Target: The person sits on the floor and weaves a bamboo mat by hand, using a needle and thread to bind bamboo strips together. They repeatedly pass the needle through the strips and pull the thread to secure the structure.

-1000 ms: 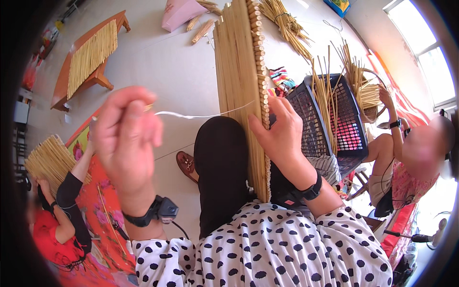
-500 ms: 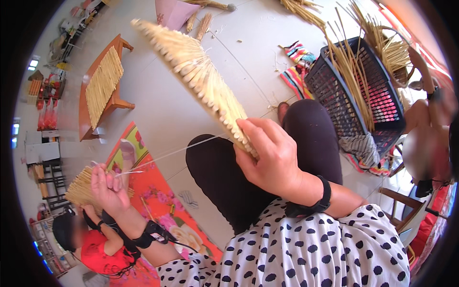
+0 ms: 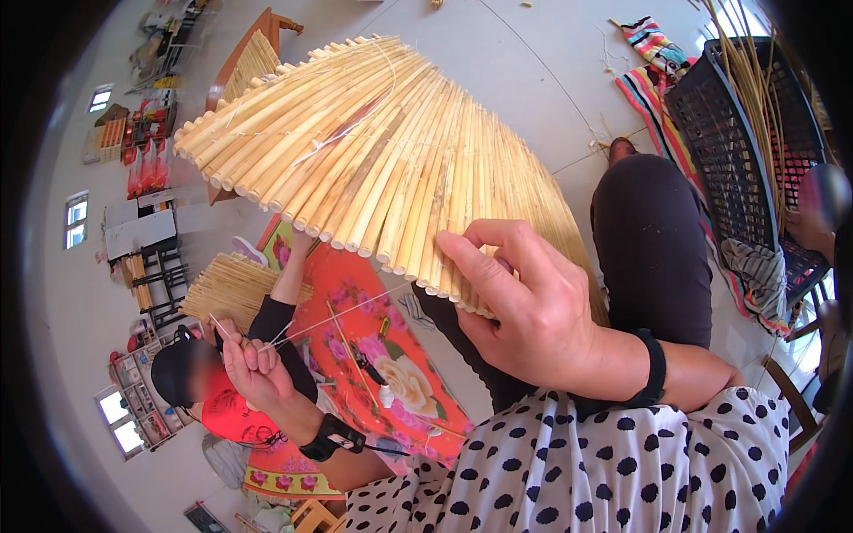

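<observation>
My right hand (image 3: 542, 306) grips the lower edge of a mat of pale straw stalks (image 3: 382, 160), thumb on the near face. The mat is fanned out and its broad face shows, with the cut stalk ends along the lower edge. A loose white cord end (image 3: 336, 140) lies across its upper part. Left of the mat, my left hand (image 3: 258, 371) is closed on a white thread (image 3: 346, 307). That thread runs taut toward the mat's edge beside my right hand. A thin pale tip sticks up from my left fingers; its kind is unclear.
At left, a person in a red top and black cap handles another straw mat (image 3: 227, 289) by a red floral cloth (image 3: 400, 373). A wooden bench (image 3: 235, 58) stands behind my mat. On the right is a dark plastic basket (image 3: 711, 107) of stalks, beside striped cloth (image 3: 653, 98).
The mat has turned from nearly edge-on to showing its broad face. My left hand has moved right and down, still on the thread. The view has shifted left.
</observation>
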A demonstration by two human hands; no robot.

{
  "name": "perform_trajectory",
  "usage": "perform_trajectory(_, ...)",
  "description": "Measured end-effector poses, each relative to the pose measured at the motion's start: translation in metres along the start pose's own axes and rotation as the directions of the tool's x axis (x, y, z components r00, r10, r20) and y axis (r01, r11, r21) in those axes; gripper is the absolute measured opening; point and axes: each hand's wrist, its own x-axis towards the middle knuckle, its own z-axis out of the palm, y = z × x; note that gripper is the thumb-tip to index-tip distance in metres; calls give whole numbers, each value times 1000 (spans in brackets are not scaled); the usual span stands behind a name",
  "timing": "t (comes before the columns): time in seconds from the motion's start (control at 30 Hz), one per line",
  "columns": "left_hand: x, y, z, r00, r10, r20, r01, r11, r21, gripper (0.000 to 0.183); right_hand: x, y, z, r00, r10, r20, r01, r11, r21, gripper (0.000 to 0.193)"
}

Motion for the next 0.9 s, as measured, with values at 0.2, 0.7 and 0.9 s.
perform_trajectory(0.2, -13, 14, 5, 991, 17, 136, -14, 1000, -22, 16, 7, 2, 4, 995, 73, 71, -77, 995, 55, 66)
perform_trajectory(0.7, 17, 28, -13, 995, -42, 89, 53, 991, -122, 24, 9, 2, -1, 983, -11, 181, 3, 999, 41, 52)
perform_trajectory(0.9, 17, 2, -25, 971, -35, 237, 89, 971, -223, 21, 8, 8, 2, 990, 13, 144, -28, 994, 104, 56)
